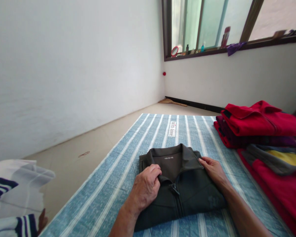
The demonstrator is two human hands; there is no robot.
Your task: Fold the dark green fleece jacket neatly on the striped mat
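Observation:
A dark folded zip-up jacket [197,194] lies flat in front of me, its collar pointing away and its zip pull near the neck. My left hand [148,184] is closed on the left side of the collar, the fingertips curled over the edge. At the right shoulder, by the collar's tip, my right hand [213,169] pinches the fabric between thumb and fingers. A small size print shows inside the neck. Beneath the jacket is a blue-and-white striped cloth [120,168] with a "with love" label.
Folded red and maroon garments [259,121] are stacked at right. Nearer lies a red garment with a grey collar [273,181]. White fabric with navy striped cuffs [24,187] is at lower left. A broom [172,102] lies by the far wall, below a window sill holding small items.

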